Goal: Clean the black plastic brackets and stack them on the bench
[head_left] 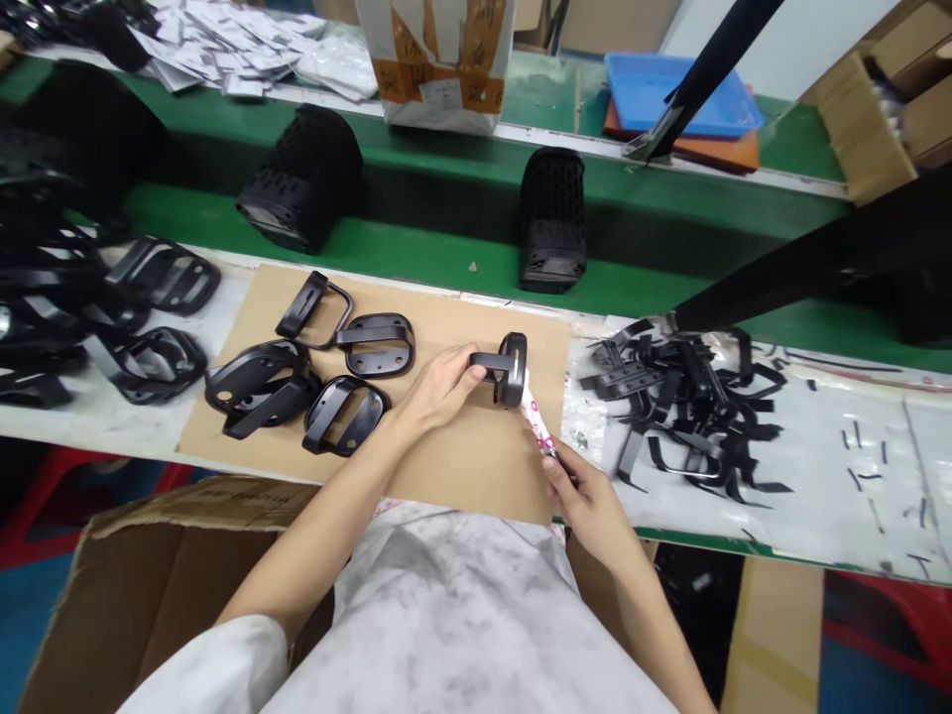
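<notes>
At a workbench beside a green conveyor belt [446, 263], a person's left hand [442, 387] pinches a black plastic handle [507, 369] over a cardboard sheet [461, 461], fingers closed on its thin bar. The right hand [587, 501] is wrapped tightly round a slim trimming tool [536, 421] with a patterned grip.

The handle sits over the sheet's right half, near its far edge. It is turned on edge, its bar running left into the fingers and its looped end to the right. The tool slants from lower right to upper left, its tip against the handle's lower right edge.

Bare cardboard lies open in front of both hands, down to the near edge of the bench, where an open carton [149, 575] stands below. To the left, four more handles [346, 415] lie flat on the sheet, well apart from the hands. Just past the sheet's right edge is a heap of black offcuts [684, 397], close to the right hand. A dark slanted bar [803, 268] crosses above that heap. Two black ribbed housings [551, 218] stand on the belt beyond.
</notes>
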Action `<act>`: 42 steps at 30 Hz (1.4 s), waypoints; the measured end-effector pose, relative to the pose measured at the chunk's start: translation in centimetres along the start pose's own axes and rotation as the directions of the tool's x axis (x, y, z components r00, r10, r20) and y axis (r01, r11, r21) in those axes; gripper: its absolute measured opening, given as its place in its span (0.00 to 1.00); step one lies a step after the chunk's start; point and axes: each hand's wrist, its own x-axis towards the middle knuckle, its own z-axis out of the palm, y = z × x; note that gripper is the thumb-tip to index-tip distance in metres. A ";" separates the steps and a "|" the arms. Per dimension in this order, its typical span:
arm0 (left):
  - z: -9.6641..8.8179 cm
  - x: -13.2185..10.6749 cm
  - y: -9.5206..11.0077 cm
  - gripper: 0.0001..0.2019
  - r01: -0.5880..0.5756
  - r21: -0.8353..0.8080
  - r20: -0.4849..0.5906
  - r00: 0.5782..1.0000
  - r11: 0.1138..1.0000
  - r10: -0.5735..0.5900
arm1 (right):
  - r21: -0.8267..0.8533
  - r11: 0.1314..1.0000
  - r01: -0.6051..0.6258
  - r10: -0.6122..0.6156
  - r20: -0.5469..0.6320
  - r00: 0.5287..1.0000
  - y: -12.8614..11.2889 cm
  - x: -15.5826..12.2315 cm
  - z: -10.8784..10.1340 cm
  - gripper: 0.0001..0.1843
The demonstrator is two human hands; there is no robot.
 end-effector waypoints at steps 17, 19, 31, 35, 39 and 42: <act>0.8 -0.8 -0.1 0.32 0.010 0.086 0.021 1.000 0.996 -0.012 | -0.014 0.999 0.049 -0.050 -0.159 0.986 -1.4 -2.0 -2.5 0.22; 0.9 -0.8 -0.2 0.33 0.007 0.106 0.012 1.000 0.994 -0.009 | 0.148 0.985 0.087 -0.040 -0.294 0.955 -1.5 -2.4 -1.8 0.21; 0.9 -1.2 -0.2 0.31 -0.014 0.131 -0.017 1.000 0.991 0.016 | -0.164 0.986 -0.011 -0.010 -0.124 0.992 -0.5 -1.4 -0.7 0.28; 0.9 -1.2 -0.2 0.33 -0.015 0.148 -0.021 1.000 0.989 0.018 | 0.074 0.997 0.000 0.024 -0.320 0.947 -0.7 -2.1 -0.3 0.28; 0.8 -1.2 -0.2 0.33 -0.013 0.149 -0.025 1.000 0.989 0.017 | -0.078 0.997 0.002 -0.016 -0.170 0.985 -0.9 -1.8 0.2 0.28; 0.8 -1.3 -0.2 0.34 -0.011 0.114 -0.035 0.999 0.993 0.016 | -0.291 0.957 -0.001 -0.012 -0.043 0.999 -1.2 -1.2 -0.6 0.30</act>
